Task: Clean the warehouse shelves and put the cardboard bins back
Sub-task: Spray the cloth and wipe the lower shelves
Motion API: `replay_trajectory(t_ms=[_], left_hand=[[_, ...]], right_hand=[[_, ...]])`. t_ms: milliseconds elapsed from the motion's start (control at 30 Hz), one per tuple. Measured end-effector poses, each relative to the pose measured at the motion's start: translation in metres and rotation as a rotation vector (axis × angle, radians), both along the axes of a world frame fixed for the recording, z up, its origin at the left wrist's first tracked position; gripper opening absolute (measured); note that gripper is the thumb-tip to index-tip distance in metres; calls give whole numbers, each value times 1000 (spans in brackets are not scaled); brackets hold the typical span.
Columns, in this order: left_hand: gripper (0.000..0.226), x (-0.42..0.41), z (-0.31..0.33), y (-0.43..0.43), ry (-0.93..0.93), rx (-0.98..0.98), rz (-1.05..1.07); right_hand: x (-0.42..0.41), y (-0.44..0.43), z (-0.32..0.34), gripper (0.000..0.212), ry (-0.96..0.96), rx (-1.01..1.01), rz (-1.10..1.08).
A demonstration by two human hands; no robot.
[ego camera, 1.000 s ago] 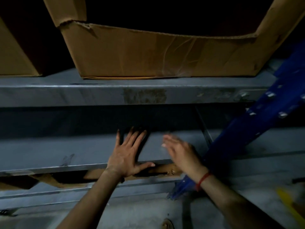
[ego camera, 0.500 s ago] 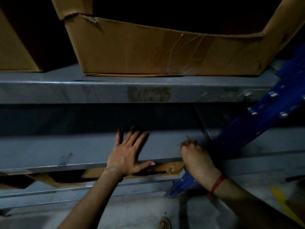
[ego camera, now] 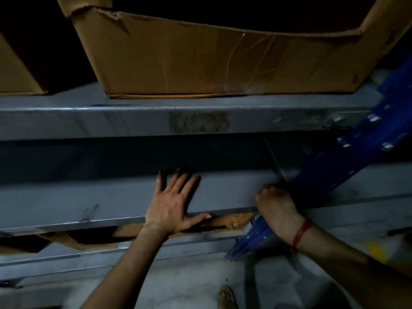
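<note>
My left hand (ego camera: 171, 206) lies flat with spread fingers on the grey metal shelf (ego camera: 89, 197), thumb along its front edge. My right hand (ego camera: 276, 204), with a red thread on the wrist, is curled into a fist at the shelf's right end against the blue upright (ego camera: 356, 152). I see nothing held in the fist. One level up, on the upper shelf (ego camera: 111, 121), stands a large open cardboard bin (ego camera: 200, 63) with a torn rim. A second cardboard bin (ego camera: 15, 74) sits at the far left, with a dark gap between them.
Torn cardboard (ego camera: 225, 221) shows under the shelf's front edge, on the level below. The blue upright runs diagonally up the right side. A sandalled foot (ego camera: 226, 297) stands on the grey floor below. Something yellow (ego camera: 376, 250) lies at the lower right.
My right hand moved right along the shelf from an open, blurred sweep to a fist beside the blue upright. My left hand stayed flat in place.
</note>
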State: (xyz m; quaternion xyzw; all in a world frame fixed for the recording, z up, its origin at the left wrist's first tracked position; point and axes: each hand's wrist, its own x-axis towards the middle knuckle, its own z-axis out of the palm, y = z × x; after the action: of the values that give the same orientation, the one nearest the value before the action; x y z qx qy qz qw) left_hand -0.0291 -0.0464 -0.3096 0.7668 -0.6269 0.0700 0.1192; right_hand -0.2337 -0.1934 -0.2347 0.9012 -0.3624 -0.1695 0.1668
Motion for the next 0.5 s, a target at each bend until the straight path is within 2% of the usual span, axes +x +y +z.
replay_trajectory(t_ms=[33, 67, 100, 167, 267, 333, 433, 500], left_hand=[[102, 0, 0, 0, 1, -4, 0], [102, 0, 0, 0, 3, -8, 0], [101, -1, 0, -1, 5, -10, -1], [101, -1, 1, -1, 11, -9, -2], [101, -2, 2, 0, 11, -4, 7], [103, -2, 2, 1, 27, -7, 8], [109, -2, 4, 0, 84, -38, 6], [111, 0, 4, 0, 170, -102, -18]], right_hand=[[-4, 0, -1, 31, 75, 19, -18], [-3, 3, 2, 17, 138, 25, 15], [-2, -2, -2, 15, 137, 48, 21], [5, -14, -2, 31, 104, 89, -42], [24, -24, -1, 35, 103, 87, -78], [34, -26, -1, 34, 41, 44, -107], [55, -18, -1, 31, -180, 56, -89], [75, 3, -14, 10, -329, 45, 15]])
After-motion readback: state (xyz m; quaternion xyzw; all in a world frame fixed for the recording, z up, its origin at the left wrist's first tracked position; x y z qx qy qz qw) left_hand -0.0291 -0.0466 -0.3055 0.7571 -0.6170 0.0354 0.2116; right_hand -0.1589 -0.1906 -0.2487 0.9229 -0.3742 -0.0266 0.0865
